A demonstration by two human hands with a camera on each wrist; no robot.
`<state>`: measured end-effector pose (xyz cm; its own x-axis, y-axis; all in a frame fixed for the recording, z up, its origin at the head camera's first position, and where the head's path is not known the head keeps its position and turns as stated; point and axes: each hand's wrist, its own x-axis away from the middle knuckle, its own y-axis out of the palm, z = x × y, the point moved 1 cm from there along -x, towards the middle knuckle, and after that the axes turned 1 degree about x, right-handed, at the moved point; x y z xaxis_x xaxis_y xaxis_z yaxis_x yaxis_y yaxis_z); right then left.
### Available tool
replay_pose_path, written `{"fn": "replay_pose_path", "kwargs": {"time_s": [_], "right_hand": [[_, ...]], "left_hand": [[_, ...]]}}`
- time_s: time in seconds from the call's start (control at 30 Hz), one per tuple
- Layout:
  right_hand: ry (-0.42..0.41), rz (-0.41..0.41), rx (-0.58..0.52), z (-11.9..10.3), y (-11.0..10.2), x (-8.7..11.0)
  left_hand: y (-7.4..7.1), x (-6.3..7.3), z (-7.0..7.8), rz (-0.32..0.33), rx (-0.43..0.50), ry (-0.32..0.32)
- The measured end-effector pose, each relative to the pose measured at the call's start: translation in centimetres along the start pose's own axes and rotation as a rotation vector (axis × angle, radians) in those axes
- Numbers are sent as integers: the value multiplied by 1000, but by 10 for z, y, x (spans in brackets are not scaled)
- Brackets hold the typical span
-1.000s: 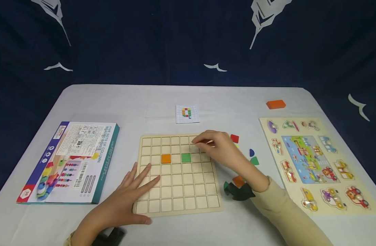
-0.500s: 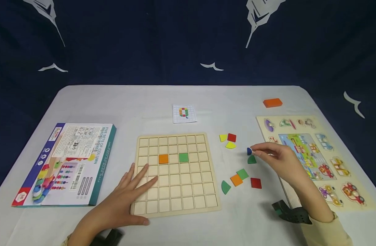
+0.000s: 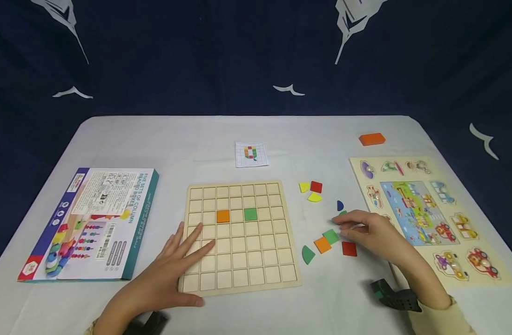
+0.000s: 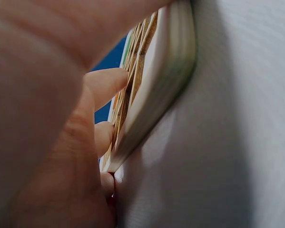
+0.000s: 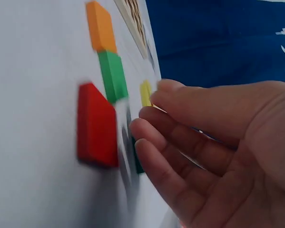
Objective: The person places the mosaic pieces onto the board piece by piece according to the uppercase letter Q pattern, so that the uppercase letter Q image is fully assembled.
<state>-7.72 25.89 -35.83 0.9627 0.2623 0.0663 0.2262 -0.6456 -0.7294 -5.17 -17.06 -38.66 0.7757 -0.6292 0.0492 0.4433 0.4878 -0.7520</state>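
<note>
My left hand (image 3: 172, 270) rests with spread fingers on the left edge of a wooden grid board (image 3: 239, 291). In the left wrist view its fingers (image 4: 109, 85) lie over the board's rim. An orange square tile (image 3: 223, 216) and a green square tile (image 3: 250, 214) sit in the board's cells. My right hand (image 3: 371, 232) hovers right of the board, fingers loosely bent, holding nothing visible. Near its fingertips are a green square tile (image 5: 114, 78), a red tile (image 5: 97, 126) and a partly hidden dark green piece (image 5: 138, 159). A blue half-round piece (image 3: 340, 205) lies just beyond.
Loose orange (image 3: 322, 245), green quarter-round (image 3: 308, 254), yellow (image 3: 314, 197) and red (image 3: 316, 187) pieces lie beside the board. A pattern card (image 3: 251, 154) lies behind it. A boxed toy (image 3: 101, 223) is left, a picture puzzle (image 3: 423, 214) right, an orange block (image 3: 372, 139) farther back.
My right hand has left the board's upper right, reached the blue half-round piece, then drawn slightly nearer, toward the green and red tiles. My left hand stays on the board.
</note>
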Motion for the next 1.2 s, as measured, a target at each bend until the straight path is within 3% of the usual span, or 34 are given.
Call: {"fn": "replay_pose_path", "kwargs": {"time_s": [0.4,0.8,1.2], "right_hand": [[-36,12,168,-6,19,0],[-39,19,135,-6,21,0],[-26,12,115,-12,6,2]], "left_hand": [[0,1,0,-4,-9,-11],[0,-1,-1,-15,-12,-23],[0,0,-1,-7,-11,-3]]}}
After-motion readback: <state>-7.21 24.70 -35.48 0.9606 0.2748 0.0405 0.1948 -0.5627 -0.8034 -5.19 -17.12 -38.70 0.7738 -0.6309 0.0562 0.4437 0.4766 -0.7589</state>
